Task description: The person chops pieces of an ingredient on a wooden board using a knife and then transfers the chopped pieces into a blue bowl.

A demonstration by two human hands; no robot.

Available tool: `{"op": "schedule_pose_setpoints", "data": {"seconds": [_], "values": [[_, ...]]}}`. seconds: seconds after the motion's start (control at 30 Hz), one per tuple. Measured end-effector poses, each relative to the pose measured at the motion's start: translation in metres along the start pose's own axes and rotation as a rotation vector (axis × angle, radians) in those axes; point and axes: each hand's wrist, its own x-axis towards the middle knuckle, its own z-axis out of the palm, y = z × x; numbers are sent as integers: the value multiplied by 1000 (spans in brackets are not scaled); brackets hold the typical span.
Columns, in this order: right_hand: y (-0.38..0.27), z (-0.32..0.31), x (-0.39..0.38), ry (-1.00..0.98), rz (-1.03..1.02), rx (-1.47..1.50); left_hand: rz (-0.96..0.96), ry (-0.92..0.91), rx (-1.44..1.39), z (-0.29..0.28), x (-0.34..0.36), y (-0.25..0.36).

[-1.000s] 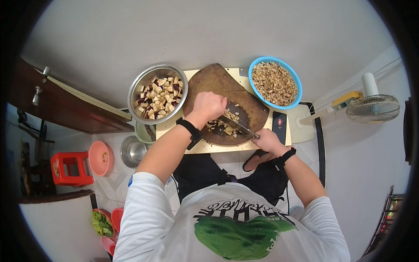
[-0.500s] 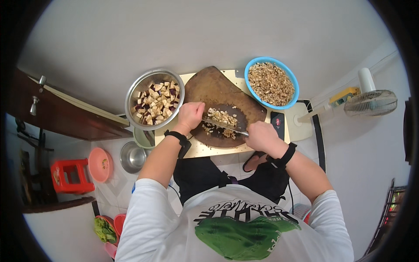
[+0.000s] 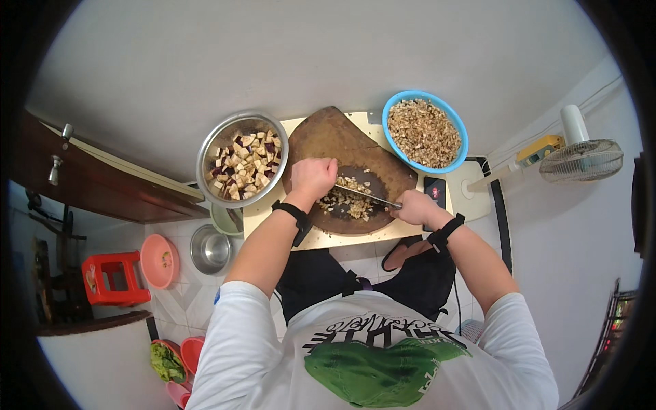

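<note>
Black wristbands sit on both forearms low in the frame's middle. The right hand (image 3: 413,206) is clamped round a knife (image 3: 362,195) handle, blade lying across the chopped pieces (image 3: 346,199) on the round wooden board (image 3: 342,154) at centre. The left hand (image 3: 313,176), curled shut, has drawn back from the steel bowl (image 3: 205,152) of cubes onto the blade's tip, so chopping looks to be resuming. Farther up right stands a blue bowl (image 3: 459,126) of mince.
</note>
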Motion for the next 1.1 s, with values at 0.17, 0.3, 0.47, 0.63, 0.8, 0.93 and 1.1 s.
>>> {"op": "schedule_pose_setpoints", "data": {"seconds": [0.17, 0.3, 0.47, 0.63, 0.8, 0.93, 1.1], "values": [[15, 19, 0, 32, 4, 113, 117, -59, 61, -16, 21, 20], [16, 25, -4, 82, 35, 194, 163, -101, 88, -18, 35, 26], [10, 23, -5, 87, 53, 181, 157, -121, 81, -16, 37, 20], [-3, 21, -7, 80, 102, 111, 133, -141, 61, -9, 34, 9], [-9, 20, -9, 60, 157, 116, 172, -133, 12, -2, 39, 3], [-22, 15, -9, 58, 188, 91, 175, -94, -59, 8, 38, -13], [-55, -24, -25, 35, 158, -11, 131, -96, -170, 14, 39, -39]]}}
